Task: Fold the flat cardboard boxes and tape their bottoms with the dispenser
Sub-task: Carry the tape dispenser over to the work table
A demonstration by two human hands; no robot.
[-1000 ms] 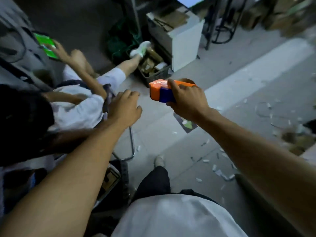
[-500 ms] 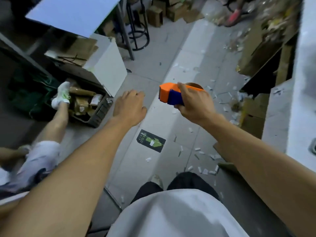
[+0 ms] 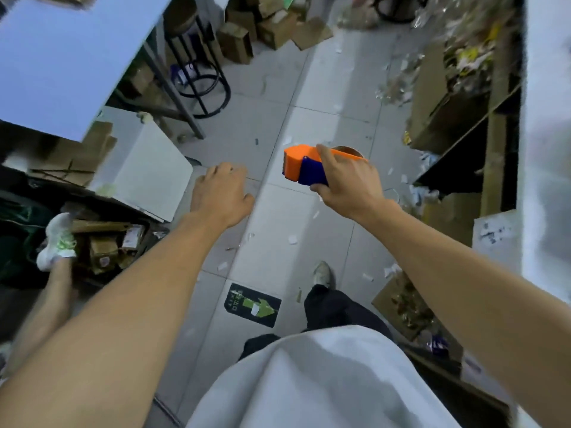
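The orange and blue tape dispenser (image 3: 304, 164) is gripped in the right hand (image 3: 349, 183), held up over the tiled floor (image 3: 333, 118). Nothing is held in the left hand (image 3: 221, 193), fingers loosely spread. Cardboard boxes (image 3: 247, 38) are piled way back by a stool (image 3: 197, 72).

The right hand (image 3: 349, 183) covers the back of the tape dispenser (image 3: 304, 166), so only a brown rim of the tape roll (image 3: 350, 149) shows behind the fingers. The left hand (image 3: 221, 193) is seen from the back, its fingertips blurred and its palm hidden. The white surface (image 3: 543, 134) on the right is smeared and cut off by the frame's edge. Another person's leg (image 3: 46, 301) runs out at the left edge. Cardboard boxes (image 3: 247, 32) at the top are too blurred to tell folded from flat.
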